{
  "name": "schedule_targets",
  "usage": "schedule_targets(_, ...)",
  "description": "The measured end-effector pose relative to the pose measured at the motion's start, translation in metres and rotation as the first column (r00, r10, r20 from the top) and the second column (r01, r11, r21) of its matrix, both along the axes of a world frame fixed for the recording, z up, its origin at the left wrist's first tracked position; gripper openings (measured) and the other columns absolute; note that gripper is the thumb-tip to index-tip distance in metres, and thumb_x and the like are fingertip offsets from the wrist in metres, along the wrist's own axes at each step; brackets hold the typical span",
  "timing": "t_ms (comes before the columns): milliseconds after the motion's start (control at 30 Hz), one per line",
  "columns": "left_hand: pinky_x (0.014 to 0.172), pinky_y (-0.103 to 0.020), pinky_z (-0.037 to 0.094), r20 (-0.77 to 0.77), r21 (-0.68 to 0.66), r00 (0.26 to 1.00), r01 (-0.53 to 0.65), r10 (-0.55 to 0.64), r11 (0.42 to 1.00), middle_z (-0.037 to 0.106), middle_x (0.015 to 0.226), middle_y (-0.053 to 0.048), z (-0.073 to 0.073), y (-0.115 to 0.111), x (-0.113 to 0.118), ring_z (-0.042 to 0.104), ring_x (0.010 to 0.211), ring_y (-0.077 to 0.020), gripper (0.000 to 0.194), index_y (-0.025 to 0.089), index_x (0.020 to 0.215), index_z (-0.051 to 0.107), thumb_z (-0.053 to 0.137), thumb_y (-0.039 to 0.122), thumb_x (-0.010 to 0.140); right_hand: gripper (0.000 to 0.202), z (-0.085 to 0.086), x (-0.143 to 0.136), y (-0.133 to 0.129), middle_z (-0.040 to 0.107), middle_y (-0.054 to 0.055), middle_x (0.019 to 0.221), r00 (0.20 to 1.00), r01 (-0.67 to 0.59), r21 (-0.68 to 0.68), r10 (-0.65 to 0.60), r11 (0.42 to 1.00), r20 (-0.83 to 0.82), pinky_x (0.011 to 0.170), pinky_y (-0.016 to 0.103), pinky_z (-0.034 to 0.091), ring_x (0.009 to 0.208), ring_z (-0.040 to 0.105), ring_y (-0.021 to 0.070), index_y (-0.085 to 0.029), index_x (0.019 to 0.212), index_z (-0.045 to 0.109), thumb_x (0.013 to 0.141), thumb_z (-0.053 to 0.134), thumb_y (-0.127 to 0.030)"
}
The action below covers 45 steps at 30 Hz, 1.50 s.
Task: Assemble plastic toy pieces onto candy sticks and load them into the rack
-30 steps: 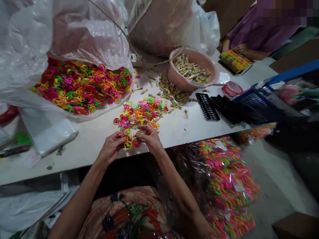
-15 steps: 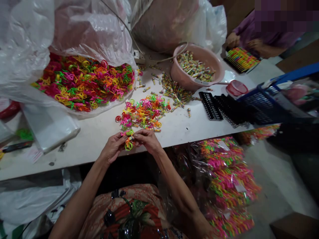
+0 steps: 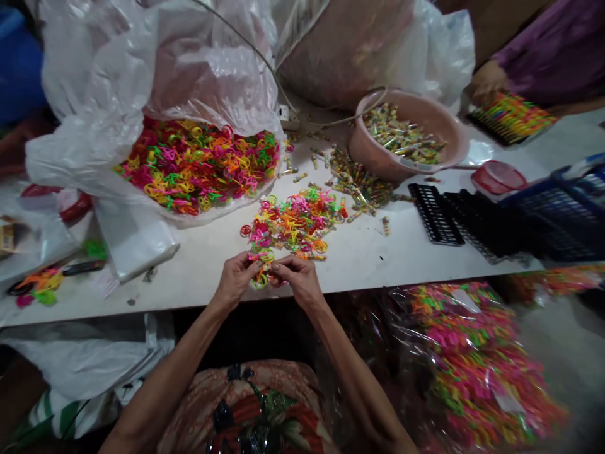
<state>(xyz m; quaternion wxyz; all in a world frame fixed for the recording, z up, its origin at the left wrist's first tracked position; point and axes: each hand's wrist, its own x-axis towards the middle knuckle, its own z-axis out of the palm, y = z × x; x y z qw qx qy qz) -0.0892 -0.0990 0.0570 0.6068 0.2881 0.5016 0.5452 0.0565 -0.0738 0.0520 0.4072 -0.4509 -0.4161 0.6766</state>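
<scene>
Pink and green plastic bits are hanging near the table edge, left hand and right hand both pinching them. One bright pile is lying at twelve o'clock; two white labels, too blurry to read, at four. One open bag is standing at eleven, one pink tub past one.

We have one head-worn camera, looking forward and steeply down from above the wearer's patterned clothes at bottom center. We see the forearms reach up-frame, with the left hand and right hand near mid-frame, fairly close. Our wide view takes in the table crosswise, a big bag farther off, and a co-worker's sleeve cut off top right.
</scene>
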Motion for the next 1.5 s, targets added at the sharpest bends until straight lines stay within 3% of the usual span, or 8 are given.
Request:
schedule_targets(100,0.053,-0.021,0.042,0.013,-0.012,1.000,0.023,-0.023,1.000,0.063,0.059,0.002,0.001,0.000,-0.001,0.054,0.054,-0.0092,0.038,0.015,0.069,0.064,0.083,0.045,0.055,0.030,-0.001,-0.001,0.001,0.064,-0.001,0.050,1.000,-0.024,0.024,0.024,0.999,-0.008,0.044,0.023,0.047,0.041,0.056,0.0110,-0.018,0.065,0.069,0.061,0.080,-0.045)
schedule_targets(300,0.052,-0.020,0.041,-0.130,0.006,0.992,-0.001,0.002,1.000,0.060,0.056,0.004,-0.007,0.006,-0.008,0.052,0.053,-0.0083,0.031,0.015,0.064,0.064,0.082,0.038,0.055,0.018,-0.002,-0.012,-0.009,0.063,-0.002,0.052,0.977,0.036,0.218,-0.081,0.975,0.198,0.047,0.023,0.047,0.045,0.059,0.0112,-0.018,0.067,0.070,0.069,0.075,-0.035)
schedule_targets(533,0.061,-0.025,0.051,0.141,-0.151,0.990,0.016,0.005,0.988,0.070,0.069,-0.002,-0.008,0.007,-0.009,0.063,0.063,-0.0134,0.047,0.013,0.081,0.069,0.087,0.045,0.051,0.026,-0.009,-0.014,0.001,0.063,-0.003,0.053,0.993,0.115,-0.029,-0.115,0.993,0.006,0.047,0.023,0.049,0.044,0.057,0.0103,-0.018,0.068,0.068,0.062,0.079,-0.041)
schedule_targets(967,0.045,-0.020,0.043,0.170,-0.170,0.985,0.007,0.022,0.985,0.069,0.064,-0.001,-0.008,-0.003,0.001,0.057,0.049,-0.0101,0.047,0.013,0.082,0.069,0.086,0.046,0.052,0.036,-0.012,-0.009,0.001,0.063,-0.003,0.053,0.992,0.002,-0.137,-0.019,0.991,-0.125,0.043,0.021,0.044,0.042,0.053,0.0087,-0.018,0.064,0.065,0.055,0.083,-0.047)
schedule_targets(1200,0.049,-0.021,0.044,-0.022,-0.089,0.998,-0.067,0.065,0.994,0.062,0.056,0.003,-0.009,-0.001,0.001,0.054,0.049,-0.0090,0.044,0.014,0.069,0.063,0.083,0.050,0.054,0.028,-0.006,-0.014,-0.010,0.062,-0.003,0.055,0.995,0.081,0.057,-0.084,0.995,0.051,0.052,0.026,0.052,0.048,0.057,0.0112,-0.018,0.070,0.068,0.066,0.077,-0.045)
schedule_targets(1300,0.049,-0.020,0.041,-0.072,-0.042,0.992,-0.108,0.105,0.993,0.060,0.056,0.004,-0.010,-0.001,0.003,0.050,0.049,-0.0073,0.043,0.015,0.067,0.062,0.082,0.051,0.055,0.029,-0.006,-0.016,-0.011,0.060,-0.003,0.053,0.990,0.114,0.067,-0.119,0.991,0.075,0.051,0.026,0.052,0.046,0.056,0.0112,-0.018,0.069,0.067,0.067,0.075,-0.046)
schedule_targets(1433,0.056,-0.024,0.044,-0.067,-0.018,0.998,0.000,-0.001,1.000,0.064,0.063,0.001,-0.010,0.002,0.006,0.055,0.057,-0.0123,0.043,0.016,0.080,0.067,0.074,0.055,0.064,0.030,-0.009,-0.011,-0.002,0.061,-0.002,0.055,0.991,0.084,0.057,-0.089,0.995,0.096,0.048,0.027,0.050,0.046,0.056,0.0125,-0.019,0.071,0.068,0.069,0.074,-0.049)
schedule_targets(1500,0.060,-0.025,0.045,-0.195,0.047,0.980,0.059,-0.049,0.997,0.064,0.066,0.000,-0.008,0.010,0.003,0.056,0.062,-0.0141,0.037,0.017,0.080,0.067,0.069,0.053,0.072,0.027,-0.009,-0.006,0.005,0.064,0.000,0.062,0.977,0.067,0.149,-0.095,0.987,0.191,0.053,0.028,0.053,0.054,0.060,0.0148,-0.020,0.077,0.070,0.075,0.069,-0.047)
